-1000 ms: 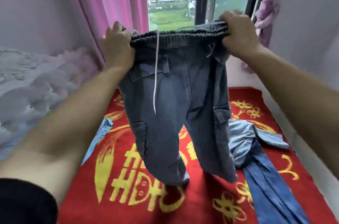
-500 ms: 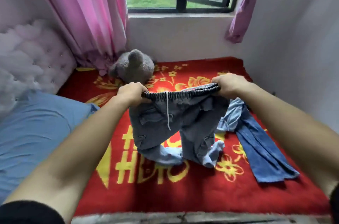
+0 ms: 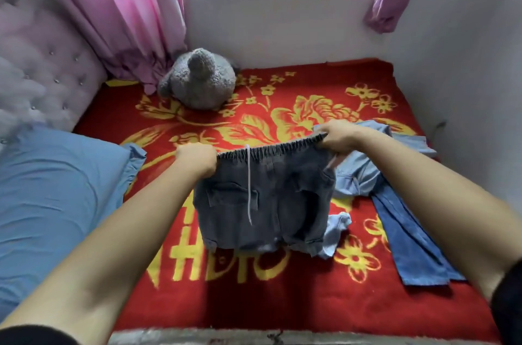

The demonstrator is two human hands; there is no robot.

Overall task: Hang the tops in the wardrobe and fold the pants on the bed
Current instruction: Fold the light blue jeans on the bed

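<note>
Dark grey denim cargo pants (image 3: 271, 203) with an elastic waistband and a white drawstring hang low over the bed (image 3: 296, 296), which is covered by a red blanket with yellow flowers. My left hand (image 3: 197, 159) grips the waistband's left end. My right hand (image 3: 337, 137) grips its right end. The legs are bunched on the blanket beneath the seat. A second pair of blue jeans (image 3: 404, 237) lies crumpled on the blanket to the right, one leg stretched toward me.
A grey plush toy (image 3: 199, 80) sits at the far side under the window. A blue pillow (image 3: 56, 192) lies at the left beside a tufted headboard (image 3: 36, 76). Pink curtains (image 3: 127, 5) hang at the back left; walls close in at the back and right.
The pants came down from window height to just above the bed, and their legs now pile on the blanket. Both hands kept hold of the waistband. The view tipped downward.
</note>
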